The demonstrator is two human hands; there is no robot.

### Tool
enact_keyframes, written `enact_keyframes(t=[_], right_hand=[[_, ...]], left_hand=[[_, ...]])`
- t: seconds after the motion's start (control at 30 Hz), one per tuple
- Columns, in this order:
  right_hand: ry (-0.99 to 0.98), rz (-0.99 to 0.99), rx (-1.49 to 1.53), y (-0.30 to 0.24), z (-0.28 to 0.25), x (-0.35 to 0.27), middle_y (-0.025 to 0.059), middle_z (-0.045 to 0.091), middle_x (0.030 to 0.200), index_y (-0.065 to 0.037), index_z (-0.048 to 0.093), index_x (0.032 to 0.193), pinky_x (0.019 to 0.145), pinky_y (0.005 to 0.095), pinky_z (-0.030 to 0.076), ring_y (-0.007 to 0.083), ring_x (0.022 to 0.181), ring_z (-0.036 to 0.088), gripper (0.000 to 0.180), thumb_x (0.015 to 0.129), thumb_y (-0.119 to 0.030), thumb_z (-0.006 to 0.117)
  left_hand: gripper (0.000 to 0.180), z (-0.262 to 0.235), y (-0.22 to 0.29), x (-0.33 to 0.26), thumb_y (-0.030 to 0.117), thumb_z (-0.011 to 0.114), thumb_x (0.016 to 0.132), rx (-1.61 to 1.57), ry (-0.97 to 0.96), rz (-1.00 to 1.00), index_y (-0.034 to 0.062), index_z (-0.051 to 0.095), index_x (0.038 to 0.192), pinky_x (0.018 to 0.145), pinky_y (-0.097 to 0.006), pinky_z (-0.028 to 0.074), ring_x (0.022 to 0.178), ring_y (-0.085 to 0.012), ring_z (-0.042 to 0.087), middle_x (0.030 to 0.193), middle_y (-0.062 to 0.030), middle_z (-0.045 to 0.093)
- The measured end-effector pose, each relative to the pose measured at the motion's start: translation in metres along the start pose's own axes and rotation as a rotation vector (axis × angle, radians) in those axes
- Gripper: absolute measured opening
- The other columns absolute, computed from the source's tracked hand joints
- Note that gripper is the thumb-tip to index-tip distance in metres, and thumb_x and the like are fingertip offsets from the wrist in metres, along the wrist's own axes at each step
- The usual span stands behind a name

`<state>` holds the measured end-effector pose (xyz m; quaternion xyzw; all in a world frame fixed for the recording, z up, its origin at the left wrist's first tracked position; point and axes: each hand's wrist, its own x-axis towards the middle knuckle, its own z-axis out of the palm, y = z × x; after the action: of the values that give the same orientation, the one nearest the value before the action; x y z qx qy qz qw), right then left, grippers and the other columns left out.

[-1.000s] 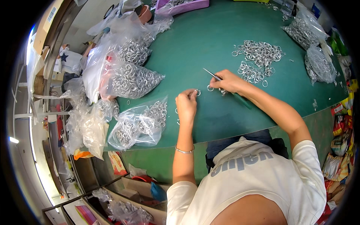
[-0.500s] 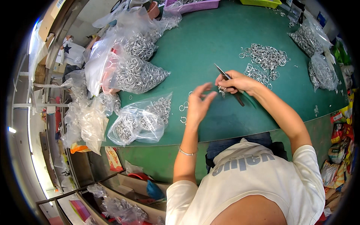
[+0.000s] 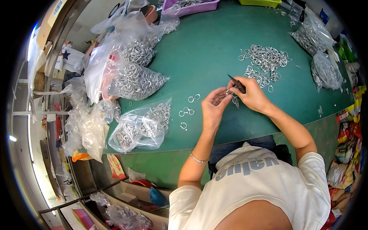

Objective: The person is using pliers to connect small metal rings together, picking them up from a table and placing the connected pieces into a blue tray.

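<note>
My right hand is closed around dark-tipped pliers, whose jaws point up and left. Several small silvery metal rings hang below its fingers. Against it, the fingertips of my left hand pinch a small metal ring close to the pliers. Fingers partly hide that ring. Left of my left hand lie several loose rings with small end pieces. Beyond my right hand spreads a pile of silvery rings.
Clear plastic bags of rings crowd the left of the green table, with an open bag nearer its edge. More bags stand at right. A purple tray and a yellow-green tray sit at the far side.
My left hand has moved right to meet my right hand, and its fingers have closed on a ring. The pliers have shifted slightly right, and their handles are now hidden.
</note>
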<state>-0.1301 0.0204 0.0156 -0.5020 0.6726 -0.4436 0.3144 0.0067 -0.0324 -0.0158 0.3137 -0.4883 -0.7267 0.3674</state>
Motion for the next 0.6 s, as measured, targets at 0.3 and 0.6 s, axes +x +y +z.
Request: enact_keyframes(t=[0.3, 0.6], right_hand=[[0.061, -0.158, -0.338, 0.004, -0.005, -0.011, 0.0120, 0.050, 0.077, 0.001, 0.053, 0.082, 0.058, 0.0392, 0.041, 0.0292, 0.067, 0.053, 0.016, 0.078, -0.013, 0.061], [0.049, -0.207, -0.542, 0.014, 0.007, -0.026, 0.0127, 0.050, 0.079, -0.001, 0.048, 0.080, 0.057, 0.0441, 0.041, 0.0322, 0.074, 0.053, 0.022, 0.078, -0.019, 0.061]], left_hand=[[0.010, 0.002, 0.011, 0.000, -0.004, 0.064, 0.073, 0.605, 0.197, 0.513, -0.0054, 0.064, 0.083, 0.070, -0.023, 0.046, 0.077, -0.0129, 0.057, 0.084, -0.0100, 0.062], [0.009, 0.000, -0.004, -0.001, -0.007, 0.065, 0.071, 0.263, 0.155, 0.304, -0.0067, 0.063, 0.081, 0.072, -0.024, 0.048, 0.079, -0.0141, 0.058, 0.088, -0.0124, 0.063]])
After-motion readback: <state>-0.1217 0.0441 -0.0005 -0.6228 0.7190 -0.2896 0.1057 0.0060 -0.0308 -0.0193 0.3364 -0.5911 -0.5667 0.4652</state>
